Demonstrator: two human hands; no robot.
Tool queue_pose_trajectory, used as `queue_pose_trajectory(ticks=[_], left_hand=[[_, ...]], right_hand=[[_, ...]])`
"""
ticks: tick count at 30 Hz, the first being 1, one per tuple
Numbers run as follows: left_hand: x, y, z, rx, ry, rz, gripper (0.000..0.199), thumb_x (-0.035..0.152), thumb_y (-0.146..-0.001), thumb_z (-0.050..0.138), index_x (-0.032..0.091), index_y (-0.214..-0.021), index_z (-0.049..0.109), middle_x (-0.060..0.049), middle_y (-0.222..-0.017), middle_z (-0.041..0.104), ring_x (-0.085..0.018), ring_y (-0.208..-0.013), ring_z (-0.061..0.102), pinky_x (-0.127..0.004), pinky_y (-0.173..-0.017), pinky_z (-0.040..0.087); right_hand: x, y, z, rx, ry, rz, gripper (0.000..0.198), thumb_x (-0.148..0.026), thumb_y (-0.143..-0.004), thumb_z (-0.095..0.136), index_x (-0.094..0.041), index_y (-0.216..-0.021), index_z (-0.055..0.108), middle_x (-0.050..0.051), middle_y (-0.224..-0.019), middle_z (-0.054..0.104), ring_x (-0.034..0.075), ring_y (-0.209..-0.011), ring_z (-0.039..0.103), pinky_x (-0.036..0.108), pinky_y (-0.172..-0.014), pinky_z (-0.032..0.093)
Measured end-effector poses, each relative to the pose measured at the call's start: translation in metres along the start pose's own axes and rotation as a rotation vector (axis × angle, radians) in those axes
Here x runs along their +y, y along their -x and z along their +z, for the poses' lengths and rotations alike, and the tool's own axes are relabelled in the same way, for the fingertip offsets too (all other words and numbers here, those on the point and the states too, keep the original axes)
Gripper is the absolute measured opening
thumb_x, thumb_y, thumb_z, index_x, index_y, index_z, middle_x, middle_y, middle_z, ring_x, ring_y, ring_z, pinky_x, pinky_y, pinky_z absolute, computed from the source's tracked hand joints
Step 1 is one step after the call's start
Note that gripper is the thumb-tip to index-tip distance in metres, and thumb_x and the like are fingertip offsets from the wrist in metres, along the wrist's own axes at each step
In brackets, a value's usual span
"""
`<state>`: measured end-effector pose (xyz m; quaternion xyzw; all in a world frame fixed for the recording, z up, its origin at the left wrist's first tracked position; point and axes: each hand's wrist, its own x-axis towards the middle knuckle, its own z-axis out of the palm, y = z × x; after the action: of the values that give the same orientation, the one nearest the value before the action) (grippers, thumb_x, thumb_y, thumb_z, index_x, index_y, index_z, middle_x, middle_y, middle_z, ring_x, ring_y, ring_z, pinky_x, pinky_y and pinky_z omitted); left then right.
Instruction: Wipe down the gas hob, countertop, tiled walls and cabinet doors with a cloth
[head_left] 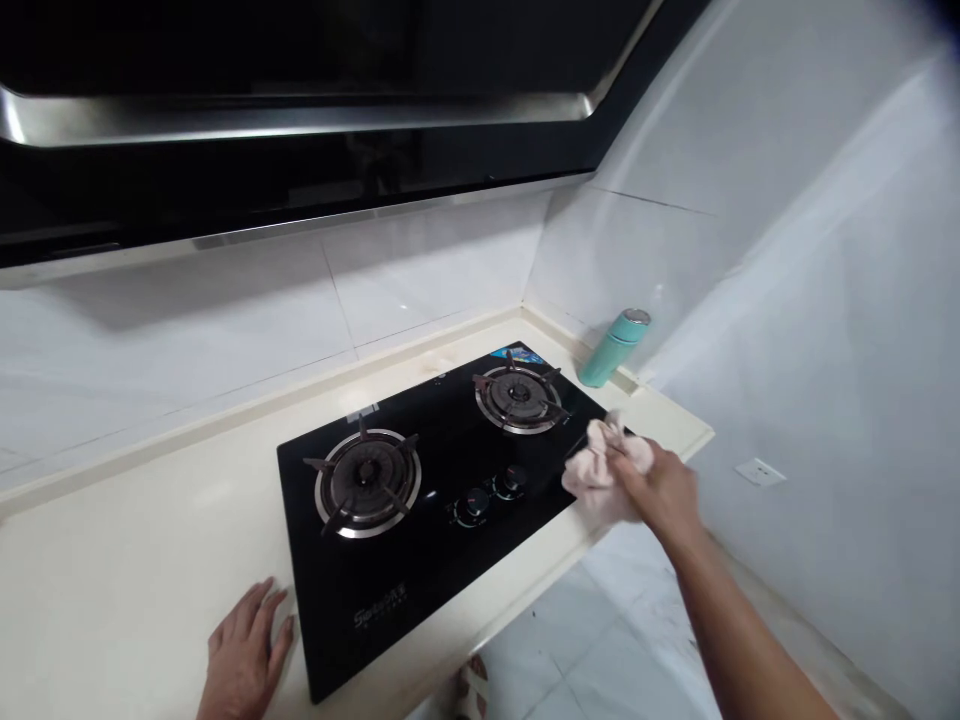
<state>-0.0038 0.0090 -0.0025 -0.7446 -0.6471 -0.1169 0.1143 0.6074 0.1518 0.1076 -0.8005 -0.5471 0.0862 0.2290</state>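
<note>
A crumpled pale pink cloth is gripped in my right hand, slightly blurred, over the front right corner of the black glass gas stove. My left hand rests with fingers spread on the cream countertop, just left of the stove's front left corner. The stove carries a left burner and a right burner, each with a metal pan support. Two control knobs sit near its front edge.
A teal thermos flask stands in the back right corner of the counter. Overhead hangs a black range hood. A wall socket is on the right wall. Below the counter edge, the tiled floor and a sandalled foot show.
</note>
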Motion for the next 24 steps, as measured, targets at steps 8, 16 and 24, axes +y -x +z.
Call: queue_pose_trajectory(ticks=[8,16,24], left_hand=[[0.002,-0.001,-0.003,-0.044,0.012,-0.041,0.041,0.046,-0.098,0.036,0.024,-0.124,0.059,-0.010,-0.137,0.060,-0.028,-0.128,0.054,-0.045,-0.097,0.043],[0.008,-0.005,-0.004,-0.050,0.023,-0.074,0.048,0.048,-0.099,0.032,0.018,-0.123,0.062,-0.014,-0.137,0.059,-0.032,-0.128,0.053,-0.049,-0.098,0.043],[0.008,-0.004,-0.007,-0.038,0.005,-0.047,0.044,0.044,-0.100,0.034,0.019,-0.123,0.061,-0.013,-0.135,0.061,-0.031,-0.126,0.054,-0.046,-0.096,0.043]], right_hand=[[-0.029,-0.033,0.105,-0.347,0.190,-0.174,0.051,-0.060,-0.085,0.062,-0.040,-0.132,0.063,0.004,-0.161,0.030,0.043,-0.140,0.032,0.058,-0.100,0.041],[-0.025,0.047,0.105,-0.253,0.229,-0.177,0.049,-0.052,-0.093,0.049,-0.029,-0.135,0.061,0.014,-0.142,0.045,0.037,-0.120,0.043,0.054,-0.098,0.041],[-0.066,0.181,0.108,-0.474,-0.560,-0.569,0.024,-0.039,-0.085,0.061,-0.025,-0.102,0.071,0.006,-0.110,0.061,0.023,-0.108,0.057,0.038,-0.096,0.048]])
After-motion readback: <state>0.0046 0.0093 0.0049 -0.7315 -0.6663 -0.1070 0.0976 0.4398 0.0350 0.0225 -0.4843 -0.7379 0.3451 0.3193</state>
